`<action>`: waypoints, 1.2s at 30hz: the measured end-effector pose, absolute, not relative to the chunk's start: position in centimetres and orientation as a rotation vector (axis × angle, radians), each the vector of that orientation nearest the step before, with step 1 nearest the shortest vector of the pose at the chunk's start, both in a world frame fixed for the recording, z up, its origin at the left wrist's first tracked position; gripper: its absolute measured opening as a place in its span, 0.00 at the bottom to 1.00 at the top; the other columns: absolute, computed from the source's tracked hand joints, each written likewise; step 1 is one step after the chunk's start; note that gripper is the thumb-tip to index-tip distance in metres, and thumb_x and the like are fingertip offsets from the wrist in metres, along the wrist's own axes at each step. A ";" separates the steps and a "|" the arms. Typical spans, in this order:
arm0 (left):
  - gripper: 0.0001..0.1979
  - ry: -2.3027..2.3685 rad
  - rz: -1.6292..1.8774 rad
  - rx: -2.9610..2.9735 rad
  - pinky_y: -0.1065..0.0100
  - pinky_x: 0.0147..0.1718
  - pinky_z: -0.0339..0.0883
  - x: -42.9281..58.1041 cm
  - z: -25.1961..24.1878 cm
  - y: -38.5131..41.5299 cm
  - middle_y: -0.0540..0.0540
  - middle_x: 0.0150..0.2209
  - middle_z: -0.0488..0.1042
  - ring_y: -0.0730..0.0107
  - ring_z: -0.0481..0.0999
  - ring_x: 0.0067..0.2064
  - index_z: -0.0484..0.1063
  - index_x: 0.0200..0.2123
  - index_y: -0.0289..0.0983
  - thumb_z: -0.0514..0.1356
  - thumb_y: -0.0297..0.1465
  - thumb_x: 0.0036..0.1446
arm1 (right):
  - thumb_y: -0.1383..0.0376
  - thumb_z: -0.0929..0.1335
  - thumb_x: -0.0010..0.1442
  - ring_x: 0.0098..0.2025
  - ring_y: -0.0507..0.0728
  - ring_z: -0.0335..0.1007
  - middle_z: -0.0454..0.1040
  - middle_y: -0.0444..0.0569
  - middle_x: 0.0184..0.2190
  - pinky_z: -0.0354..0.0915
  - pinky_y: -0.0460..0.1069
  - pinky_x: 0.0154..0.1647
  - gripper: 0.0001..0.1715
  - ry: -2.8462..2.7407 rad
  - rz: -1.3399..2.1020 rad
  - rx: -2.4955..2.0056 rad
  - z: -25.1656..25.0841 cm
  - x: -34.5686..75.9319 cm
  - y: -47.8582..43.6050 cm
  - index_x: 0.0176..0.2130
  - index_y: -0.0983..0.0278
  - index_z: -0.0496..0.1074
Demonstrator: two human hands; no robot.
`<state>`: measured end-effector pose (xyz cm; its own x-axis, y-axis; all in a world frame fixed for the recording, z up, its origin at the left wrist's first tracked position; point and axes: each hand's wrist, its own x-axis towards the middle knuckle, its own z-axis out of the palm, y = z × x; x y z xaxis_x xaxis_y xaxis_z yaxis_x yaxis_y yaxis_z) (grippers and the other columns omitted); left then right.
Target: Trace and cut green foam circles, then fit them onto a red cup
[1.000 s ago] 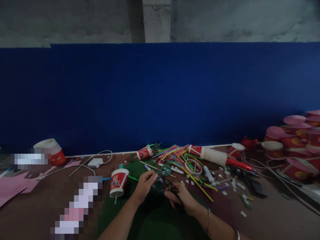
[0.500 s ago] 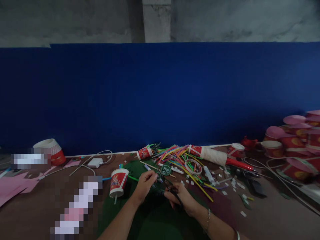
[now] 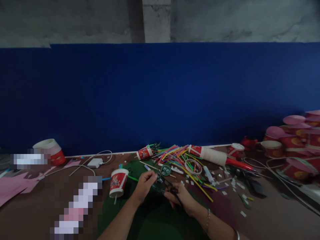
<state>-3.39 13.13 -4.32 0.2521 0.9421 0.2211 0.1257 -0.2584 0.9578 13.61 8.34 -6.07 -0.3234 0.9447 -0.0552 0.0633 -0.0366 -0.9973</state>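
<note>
Scissors [image 3: 178,198] are in my right hand [image 3: 184,196], its fingers wrapped round the black handles and the blades pointing up and to the left. My left hand [image 3: 145,185] pinches a small dark green piece [image 3: 159,177], close to the scissor tips. Whether the blades touch that piece is too dark to tell. Just beyond my fingers lies a round green disc [image 3: 165,170] with a pale design. A dark green sheet [image 3: 157,223] spreads beneath both hands. To the left, a red and white paper cup [image 3: 118,183] has a straw poking out below it.
A pile of coloured straws [image 3: 172,155] lies behind my hands, beside a row of nested paper cups [image 3: 213,156]. White scraps [image 3: 243,214] litter the right side. Pink-topped red cups [image 3: 295,140] are stacked far right. A white adapter [image 3: 95,163] with a cable and pink paper [image 3: 15,188] lie left.
The scissors in my right hand have shifted very slightly. My left hand and the things around it look the same.
</note>
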 end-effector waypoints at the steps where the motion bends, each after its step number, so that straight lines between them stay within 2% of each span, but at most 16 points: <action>1: 0.18 1.014 1.118 1.606 0.72 0.25 0.52 -3.4 -4.3 13.1 0.53 0.18 0.58 0.75 0.57 0.24 0.59 0.16 0.36 0.56 0.41 0.50 | 0.54 0.70 0.45 0.12 0.46 0.54 0.61 0.37 0.11 0.50 0.41 0.14 0.19 -1.473 1.457 -1.115 -6.1 13.6 8.3 0.26 0.66 0.65; 9: 0.17 1.001 1.094 1.612 0.72 0.25 0.52 -3.5 -3.5 12.9 0.53 0.18 0.58 0.75 0.57 0.23 0.59 0.16 0.37 0.56 0.40 0.49 | 0.51 0.69 0.46 0.11 0.46 0.51 0.59 0.36 0.09 0.47 0.42 0.12 0.20 -1.347 1.370 -1.157 -6.4 13.4 8.8 0.24 0.65 0.63; 12: 0.15 0.953 0.985 1.769 0.71 0.27 0.53 -3.7 -3.5 12.9 0.52 0.19 0.59 0.73 0.60 0.25 0.58 0.15 0.37 0.55 0.35 0.50 | 0.51 0.70 0.46 0.13 0.46 0.53 0.60 0.36 0.11 0.50 0.42 0.14 0.21 -1.154 1.249 -1.127 -6.3 13.6 9.0 0.24 0.65 0.63; 15: 0.12 0.961 0.844 2.068 0.70 0.31 0.55 -3.7 -3.8 12.9 0.50 0.24 0.62 0.70 0.64 0.31 0.58 0.15 0.37 0.55 0.28 0.47 | 0.52 0.70 0.48 0.16 0.47 0.57 0.62 0.38 0.13 0.54 0.43 0.17 0.20 -1.021 1.142 -1.072 -6.4 13.8 9.3 0.28 0.65 0.64; 18: 0.06 1.094 0.734 2.321 0.69 0.33 0.55 -3.6 -4.1 12.7 0.50 0.25 0.65 0.67 0.64 0.34 0.61 0.18 0.38 0.54 0.23 0.40 | 0.53 0.71 0.47 0.20 0.49 0.61 0.66 0.39 0.19 0.57 0.43 0.18 0.21 -0.956 1.097 -1.017 -6.6 13.8 9.4 0.33 0.64 0.63; 20: 0.08 1.207 0.720 2.391 0.68 0.34 0.55 -3.5 -4.3 12.6 0.50 0.27 0.66 0.65 0.65 0.35 0.64 0.22 0.38 0.54 0.21 0.37 | 0.53 0.72 0.46 0.21 0.49 0.63 0.67 0.40 0.21 0.57 0.42 0.17 0.23 -0.938 1.092 -1.021 -6.7 13.6 9.5 0.34 0.63 0.61; 22: 0.11 1.304 0.764 2.396 0.67 0.35 0.56 -3.4 -4.3 12.7 0.49 0.29 0.68 0.64 0.66 0.37 0.66 0.26 0.39 0.54 0.20 0.37 | 0.51 0.72 0.45 0.19 0.49 0.63 0.67 0.39 0.19 0.55 0.41 0.14 0.25 -0.935 1.112 -1.075 -6.7 13.5 9.5 0.32 0.62 0.59; 26: 0.10 1.507 0.910 2.338 0.64 0.41 0.57 -2.9 -3.9 13.6 0.47 0.34 0.72 0.62 0.67 0.40 0.70 0.31 0.39 0.53 0.22 0.46 | 0.47 0.72 0.42 0.14 0.49 0.59 0.63 0.36 0.13 0.46 0.39 0.08 0.28 -0.901 1.158 -1.181 -6.6 13.5 9.5 0.29 0.61 0.55; 29: 0.08 1.681 0.867 2.356 0.62 0.44 0.56 -1.9 -3.3 14.9 0.43 0.36 0.72 0.59 0.66 0.43 0.72 0.33 0.37 0.54 0.29 0.51 | 0.47 0.71 0.43 0.14 0.49 0.60 0.64 0.38 0.13 0.49 0.40 0.09 0.27 -0.911 1.165 -1.182 -6.7 13.6 9.7 0.24 0.62 0.55; 31: 0.10 1.781 0.745 2.379 0.59 0.44 0.55 -0.9 -3.0 15.7 0.40 0.36 0.71 0.55 0.65 0.44 0.73 0.32 0.36 0.56 0.35 0.51 | 0.47 0.71 0.43 0.16 0.49 0.62 0.66 0.41 0.14 0.52 0.41 0.10 0.26 -0.937 1.179 -1.183 -6.9 13.6 9.8 0.22 0.63 0.58; 34: 0.14 1.859 0.643 2.261 0.57 0.45 0.53 0.6 -3.3 16.8 0.38 0.39 0.70 0.49 0.62 0.48 0.74 0.29 0.36 0.63 0.40 0.42 | 0.47 0.71 0.42 0.17 0.50 0.62 0.68 0.43 0.15 0.55 0.42 0.12 0.26 -0.962 1.200 -1.171 -7.0 13.7 10.0 0.21 0.65 0.63; 36: 0.15 1.849 0.762 2.075 0.55 0.47 0.51 1.5 -3.7 17.4 0.39 0.40 0.70 0.46 0.60 0.49 0.73 0.26 0.36 0.68 0.37 0.33 | 0.47 0.72 0.41 0.17 0.50 0.63 0.67 0.43 0.15 0.57 0.42 0.12 0.26 -0.974 1.214 -1.146 -7.0 13.7 10.1 0.22 0.66 0.63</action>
<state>1.47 17.36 -3.66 0.0531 0.9764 0.2093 0.8402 -0.1569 0.5190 13.69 10.14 -7.05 0.1216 0.9920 -0.0335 -0.1826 -0.0108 -0.9831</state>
